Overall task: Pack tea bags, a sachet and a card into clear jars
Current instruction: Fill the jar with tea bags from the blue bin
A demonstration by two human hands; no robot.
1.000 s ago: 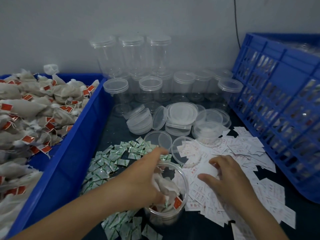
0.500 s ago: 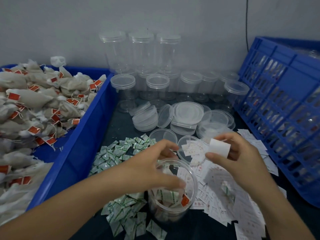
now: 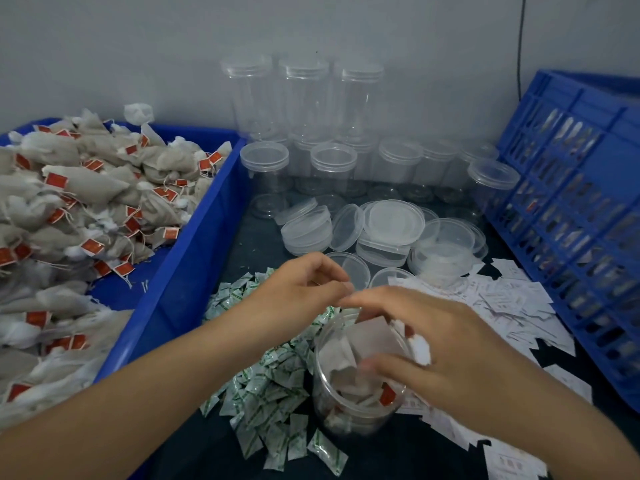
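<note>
Dim, flat light; blurred right hand (image 3: 433, 344)

A packing workshop: a bin (image 3: 180, 289) of tea bags (image 3: 86, 188) left of the left hand (image 3: 298, 292), stacked empty jars (image 3: 303, 98) beyond it.

blue bin (image 3: 180, 271) at left, slatted blue crate (image 3: 616, 161) at right (black cable (image 3: 519, 46) on the wall (image 3: 138, 46) above it).

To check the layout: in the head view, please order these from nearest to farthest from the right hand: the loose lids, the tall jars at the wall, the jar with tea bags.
From the right hand:
1. Jar with tea bags, directly under its fingers.
2. Loose lids, mid-table, behind the jar.
3. Tall jars, at the back wall.
</note>
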